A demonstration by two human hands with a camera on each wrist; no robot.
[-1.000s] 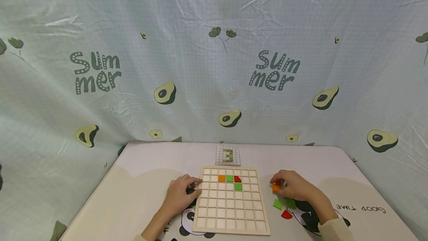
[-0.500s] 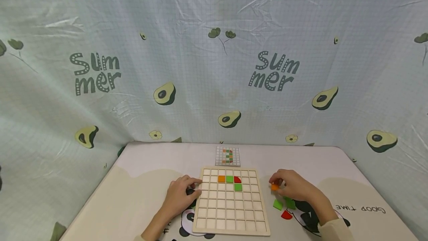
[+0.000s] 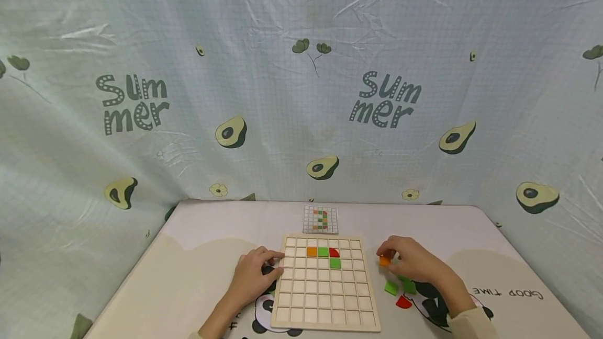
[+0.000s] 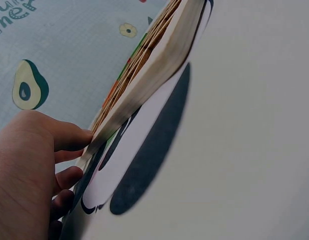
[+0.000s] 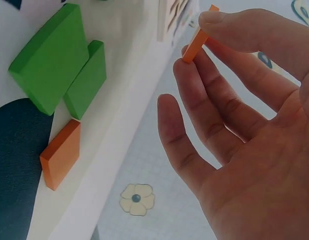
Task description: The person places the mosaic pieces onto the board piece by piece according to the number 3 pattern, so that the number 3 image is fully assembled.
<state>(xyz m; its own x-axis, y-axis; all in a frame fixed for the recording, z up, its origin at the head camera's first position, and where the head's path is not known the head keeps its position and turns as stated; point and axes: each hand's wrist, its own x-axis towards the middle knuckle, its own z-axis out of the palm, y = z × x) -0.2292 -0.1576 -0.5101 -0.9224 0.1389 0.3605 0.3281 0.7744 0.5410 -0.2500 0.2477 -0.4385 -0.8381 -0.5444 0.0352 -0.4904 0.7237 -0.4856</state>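
Note:
A wooden grid board point(image 3: 325, 327) lies on the table. Seated in its cells are an orange square tile point(image 3: 312, 251), two green squares including one green tile point(image 3: 323, 251) in the same row, and a red rounded tile point(image 3: 334, 252). At the board's left side, my left hand point(image 3: 254, 273) touches the edge with thumb and index finger. My right hand point(image 3: 414, 260) pinches another orange tile point(image 5: 197, 45) between thumb and fingers, to the right of the board. Below that hand lie green tiles point(image 3: 391, 287) and a red quarter-round tile point(image 3: 403, 302).
Behind the board lies a small printed pattern card point(image 3: 321, 219) with coloured cells. One more orange tile point(image 5: 61, 154) rests beside the green ones in the right wrist view. A printed curtain point(image 3: 282, 93) stands behind the table.
My right hand has shifted slightly left and away from the person, carrying the orange tile toward the board. The left hand stays at the board's edge.

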